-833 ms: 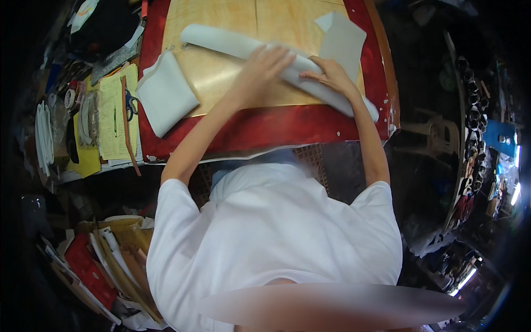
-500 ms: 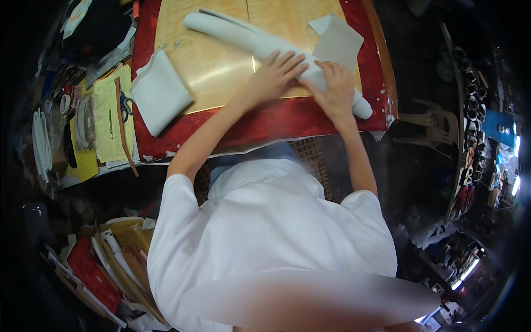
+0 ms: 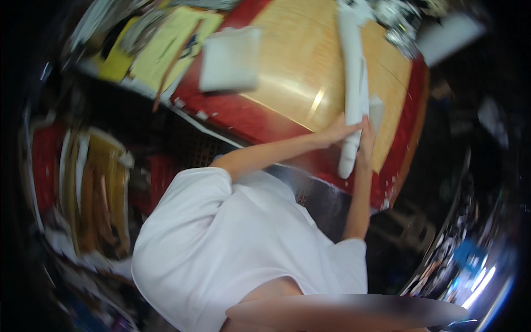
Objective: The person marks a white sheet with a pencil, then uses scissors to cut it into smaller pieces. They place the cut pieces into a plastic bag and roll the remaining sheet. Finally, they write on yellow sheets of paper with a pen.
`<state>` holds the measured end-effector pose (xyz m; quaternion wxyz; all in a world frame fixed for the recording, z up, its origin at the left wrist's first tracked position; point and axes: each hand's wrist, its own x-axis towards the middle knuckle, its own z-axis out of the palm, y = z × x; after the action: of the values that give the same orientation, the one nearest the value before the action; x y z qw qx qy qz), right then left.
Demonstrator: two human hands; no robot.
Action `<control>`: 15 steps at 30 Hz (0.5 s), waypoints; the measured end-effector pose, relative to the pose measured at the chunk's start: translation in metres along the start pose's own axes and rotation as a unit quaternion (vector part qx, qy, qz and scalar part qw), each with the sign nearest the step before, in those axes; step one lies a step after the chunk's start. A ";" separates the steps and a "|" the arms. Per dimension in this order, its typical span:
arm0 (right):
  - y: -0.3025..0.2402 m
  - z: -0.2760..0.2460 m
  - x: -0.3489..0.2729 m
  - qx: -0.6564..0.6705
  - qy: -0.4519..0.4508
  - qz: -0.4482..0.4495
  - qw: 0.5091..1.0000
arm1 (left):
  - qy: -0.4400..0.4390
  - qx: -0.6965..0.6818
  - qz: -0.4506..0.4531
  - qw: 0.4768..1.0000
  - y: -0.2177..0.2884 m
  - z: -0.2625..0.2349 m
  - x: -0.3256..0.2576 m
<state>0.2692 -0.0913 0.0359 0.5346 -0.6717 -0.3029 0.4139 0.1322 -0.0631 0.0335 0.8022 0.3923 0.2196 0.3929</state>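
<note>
While left hand (image 3: 336,131) and right hand (image 3: 366,138) clamp one white roll (image 3: 350,72) near its lower end, roll's over one table (image 3: 296,61), one folded white sheet (image 3: 229,61) off to left, plus one yellow pad (image 3: 157,60).

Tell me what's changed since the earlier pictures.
The camera view has turned. On the table, the white roll has swung clockwise, its far end moving right to point more directly away. The left hand has shifted toward its near end, opposite the right hand. Both hands still touch the roll; the folded white sheet stays at the table's left.
</note>
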 end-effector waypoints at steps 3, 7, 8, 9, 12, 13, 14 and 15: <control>0.023 0.038 -0.033 -0.077 0.043 -0.062 0.994 | 0.046 0.105 -0.037 0.993 0.022 -0.032 -0.019; 0.011 0.050 -0.051 -0.037 0.110 -0.037 0.992 | -0.096 0.307 -0.085 0.943 0.100 -0.089 -0.056; 0.004 0.057 -0.047 0.030 0.063 -0.029 0.997 | -0.146 0.289 -0.092 0.942 0.123 -0.093 -0.067; -0.002 0.062 -0.046 0.089 0.031 -0.016 0.995 | -0.198 0.271 -0.095 0.937 0.148 -0.096 -0.079; -0.014 0.087 -0.046 0.161 -0.141 -0.025 0.977 | -0.292 0.318 -0.108 0.896 0.221 -0.103 -0.117; -0.014 0.099 -0.047 0.135 -0.226 -0.061 0.963 | -0.320 0.349 -0.102 0.875 0.242 -0.103 -0.126; -0.015 0.111 -0.050 0.092 -0.286 -0.078 0.951 | -0.329 0.409 -0.077 0.847 0.260 -0.102 -0.132; -0.015 0.123 -0.051 0.163 -0.355 -0.076 0.917 | -0.346 0.465 -0.042 0.814 0.275 -0.101 -0.138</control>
<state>0.1375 -0.0739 0.0521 0.5243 -0.3591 -0.4509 0.6268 -0.1425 -0.0221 0.2003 0.5628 0.8191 0.1003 0.0477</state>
